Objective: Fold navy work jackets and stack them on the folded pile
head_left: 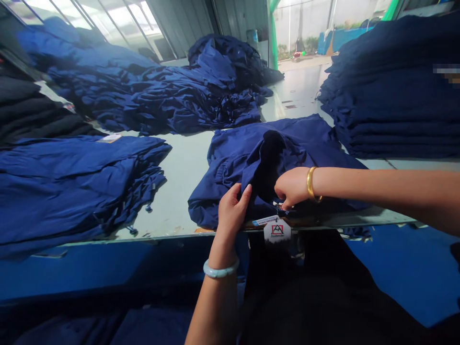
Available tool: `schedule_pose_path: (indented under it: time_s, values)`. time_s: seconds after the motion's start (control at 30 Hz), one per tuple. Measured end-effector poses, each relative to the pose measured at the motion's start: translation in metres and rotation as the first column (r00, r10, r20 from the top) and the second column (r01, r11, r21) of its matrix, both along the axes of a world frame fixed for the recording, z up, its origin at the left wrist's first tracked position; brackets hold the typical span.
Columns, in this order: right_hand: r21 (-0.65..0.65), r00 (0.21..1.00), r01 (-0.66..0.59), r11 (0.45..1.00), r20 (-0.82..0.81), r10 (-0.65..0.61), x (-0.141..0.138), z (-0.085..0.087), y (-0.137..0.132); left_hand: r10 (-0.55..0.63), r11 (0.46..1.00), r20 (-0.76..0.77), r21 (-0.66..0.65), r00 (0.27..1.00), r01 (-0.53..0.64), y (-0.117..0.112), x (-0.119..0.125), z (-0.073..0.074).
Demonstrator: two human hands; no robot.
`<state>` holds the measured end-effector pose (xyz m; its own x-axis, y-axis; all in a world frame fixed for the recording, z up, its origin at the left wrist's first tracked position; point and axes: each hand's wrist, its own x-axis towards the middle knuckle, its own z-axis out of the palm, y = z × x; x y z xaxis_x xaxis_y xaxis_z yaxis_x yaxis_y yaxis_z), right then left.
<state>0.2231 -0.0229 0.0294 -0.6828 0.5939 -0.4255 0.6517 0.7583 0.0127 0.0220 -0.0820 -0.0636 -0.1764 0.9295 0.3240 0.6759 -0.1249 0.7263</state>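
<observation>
A navy blue jacket (312, 139) lies partly folded at the table's front edge, its dark inner lining (270, 160) showing at the opening. My left hand (232, 206) grips the jacket's fabric at the near side, thumb up. With fingers closed, my right hand (293, 186) pinches a small white piece with a thin dark cord at the jacket's near edge. From that cord a white hang tag (276, 231) with a red and black logo dangles over the edge. A narrow white and blue label (265, 221) sticks out beside it.
Stacked blue garments (402, 96) rise at the right, and another blue stack (79, 182) lies at the left. Behind is a loose heap of blue garments (161, 91). Black folded garments (32, 105) sit far left on the pale table (187, 182).
</observation>
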Motion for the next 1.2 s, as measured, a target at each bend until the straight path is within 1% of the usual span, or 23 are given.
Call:
schedule_pose_path:
  time_s: [0.13,0.23,0.3,0.4,0.43,0.5,0.57,0.6,0.7,0.73,0.77,0.83,0.9,0.97,1.03,1.07,1.1,1.13,1.2]
  values:
    - [0.069,1.000,-0.009,0.998,-0.006,0.010,-0.006,-0.004,-0.013,-0.002,1.000,0.008,-0.015,1.000,0.002,-0.001,0.000,-0.001]
    - [0.111,0.995,0.041,0.993,-0.093,-0.031,0.000,-0.004,-0.013,-0.012,1.000,0.047,-0.016,0.999,0.013,-0.001,-0.002,-0.002]
    - [0.186,0.985,0.077,0.979,-0.168,-0.046,0.004,-0.004,-0.013,-0.018,1.000,0.086,-0.014,0.996,0.019,-0.001,-0.002,-0.003]
    - [0.289,0.980,0.053,0.956,-0.198,0.006,0.007,-0.007,-0.016,-0.018,0.999,0.129,-0.024,0.991,0.022,-0.001,-0.002,-0.002]
    - [0.292,0.982,0.029,0.956,-0.185,0.027,0.007,-0.009,-0.017,-0.020,0.999,0.136,-0.028,0.991,0.024,-0.001,-0.002,-0.002]
    - [0.246,0.989,-0.005,0.969,-0.143,0.041,0.005,-0.014,-0.019,-0.029,0.999,0.140,-0.024,0.990,0.032,-0.001,-0.003,-0.002]
    - [0.232,0.992,0.007,0.973,-0.127,0.023,0.002,-0.017,-0.021,-0.043,0.999,0.146,-0.007,0.988,0.045,-0.001,-0.003,-0.003]
    - [0.264,0.990,0.018,0.964,-0.140,0.019,0.001,-0.019,-0.022,-0.047,0.999,0.151,0.000,0.987,0.047,-0.001,-0.004,-0.003]
    - [0.411,0.976,0.039,0.911,-0.213,0.054,0.000,-0.020,-0.024,-0.040,0.999,0.159,-0.003,0.987,0.041,0.000,-0.004,-0.005]
    - [0.422,0.974,0.039,0.906,-0.220,0.060,0.002,-0.020,-0.024,-0.036,0.999,0.153,-0.009,0.988,0.038,0.000,-0.004,-0.005]
    - [0.401,0.976,0.036,0.915,-0.211,0.054,0.005,-0.019,-0.022,-0.035,0.999,0.147,-0.013,0.989,0.037,0.000,-0.004,-0.005]
    - [0.305,0.987,0.048,0.951,-0.159,0.001,0.013,-0.017,-0.017,-0.047,0.999,0.142,-0.014,0.989,0.049,0.000,-0.004,-0.005]
    - [0.243,0.993,0.074,0.967,-0.104,-0.050,0.022,-0.015,-0.012,-0.063,0.998,0.152,-0.007,0.986,0.064,0.000,-0.004,-0.005]
    - [0.269,0.994,0.093,0.959,-0.085,-0.073,0.030,-0.013,-0.011,-0.066,0.998,0.157,0.008,0.985,0.066,0.001,-0.004,-0.005]
    - [0.319,0.994,0.080,0.944,-0.093,-0.053,0.035,-0.012,-0.013,-0.063,0.998,0.154,0.023,0.986,0.060,0.002,-0.005,-0.007]
    - [0.323,0.994,0.071,0.944,-0.102,-0.040,0.037,-0.011,-0.015,-0.065,0.998,0.159,0.028,0.985,0.061,0.003,-0.005,-0.008]
    - [0.300,0.993,0.065,0.952,-0.113,-0.032,0.040,-0.009,-0.016,-0.068,0.997,0.172,0.032,0.983,0.063,0.004,-0.006,-0.010]
    - [0.250,0.991,0.065,0.966,-0.131,-0.033,0.043,-0.006,-0.015,-0.068,0.997,0.190,0.038,0.979,0.062,0.005,-0.007,-0.012]
    - [0.118,0.977,0.096,0.988,-0.203,-0.070,0.053,0.003,-0.009,-0.051,0.998,0.236,0.055,0.970,0.039,0.006,-0.010,-0.015]
